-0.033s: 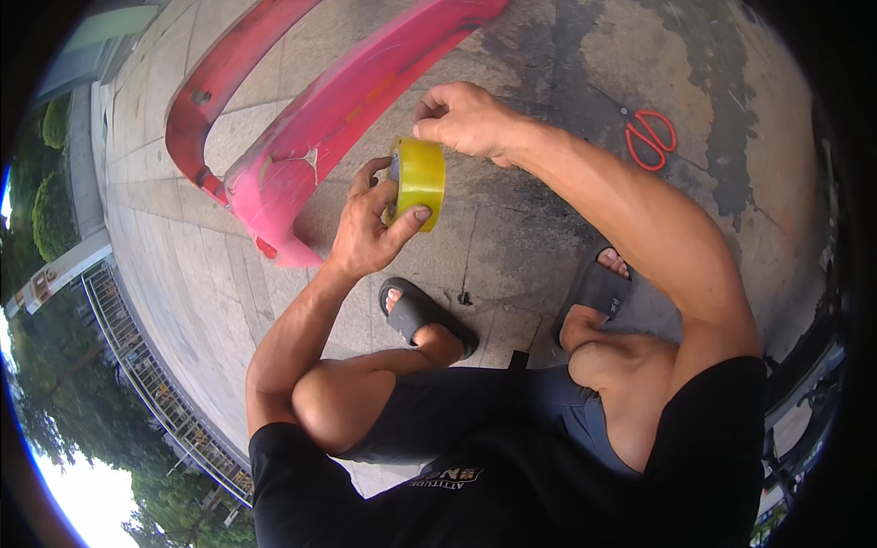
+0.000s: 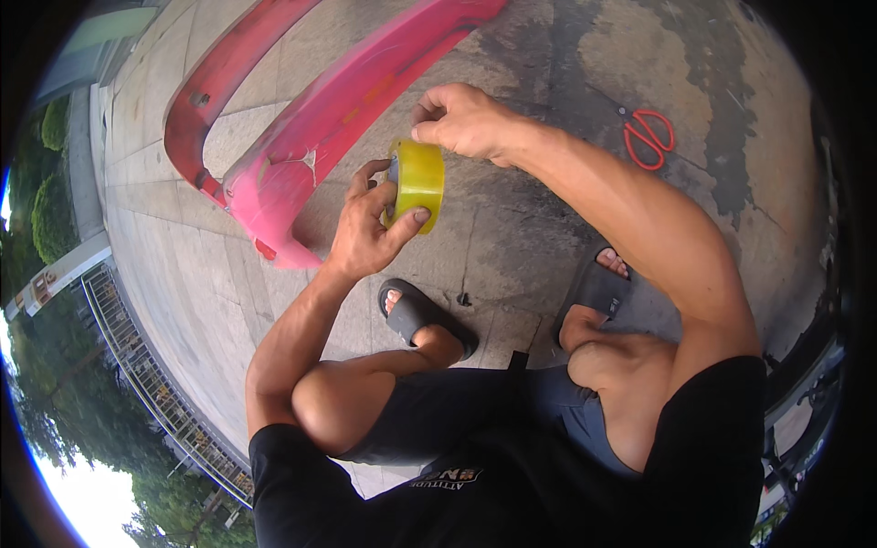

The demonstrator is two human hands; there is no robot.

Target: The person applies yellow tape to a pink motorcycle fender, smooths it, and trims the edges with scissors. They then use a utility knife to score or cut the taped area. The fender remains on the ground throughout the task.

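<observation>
My left hand (image 2: 370, 224) grips a roll of clear yellowish packing tape (image 2: 422, 187), thumb on its outer face and fingers at its open core. Just above the roll's upper edge is my right hand (image 2: 470, 123), its fingers curled and thumb pressed in toward them. Whether a strip of tape runs between those fingertips is too fine to see. Past the roll, to the left, lies a scuffed pink-red curved panel (image 2: 315, 142), like a vehicle bumper, with a crack near its near end.
Red-handled scissors (image 2: 649, 139) lie on the stained paving (image 2: 512, 219) to the right. My sandalled feet stand either side below my hands, the left sandal (image 2: 425, 320) nearer the roll. A metal railing (image 2: 155, 384) and greenery border the left.
</observation>
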